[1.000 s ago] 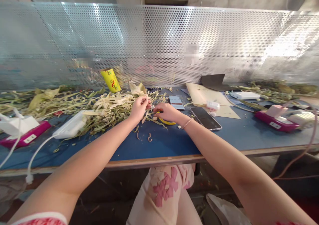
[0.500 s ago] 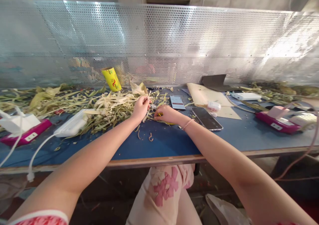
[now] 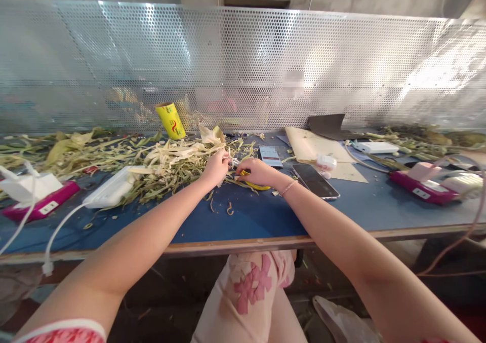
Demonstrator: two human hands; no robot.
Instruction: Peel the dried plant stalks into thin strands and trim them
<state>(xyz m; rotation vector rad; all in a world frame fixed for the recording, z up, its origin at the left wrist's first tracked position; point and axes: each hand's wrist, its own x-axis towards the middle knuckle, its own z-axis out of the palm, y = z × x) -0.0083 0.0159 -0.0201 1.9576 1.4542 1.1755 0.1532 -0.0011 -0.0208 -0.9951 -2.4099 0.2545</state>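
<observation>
My left hand (image 3: 216, 166) is closed in a pinch on a thin pale strip at the right edge of the dried husk pile; its fingers hide most of the strip. Right beside it, my right hand (image 3: 253, 170) is closed on pliers with yellow handles (image 3: 258, 186). One curved handle sticks out below the palm, and the metal end points at the left fingertips. The jaws are too small to make out. Pale and green dried husk strips (image 3: 170, 160) lie heaped by my left hand. A small light-blue card box (image 3: 271, 156) lies behind my right hand.
A smartphone (image 3: 316, 181) and a white earbud case (image 3: 326, 162) lie right of my right wrist. A yellow tube (image 3: 170, 121) stands tilted behind the pile. White power strip (image 3: 110, 188) and magenta sockets (image 3: 423, 187) flank the work area. A perforated metal screen (image 3: 243, 69) closes the back.
The left hand has turned slightly, and the pale strip no longer points up. The right hand has shifted a little, showing more of the yellow handle.
</observation>
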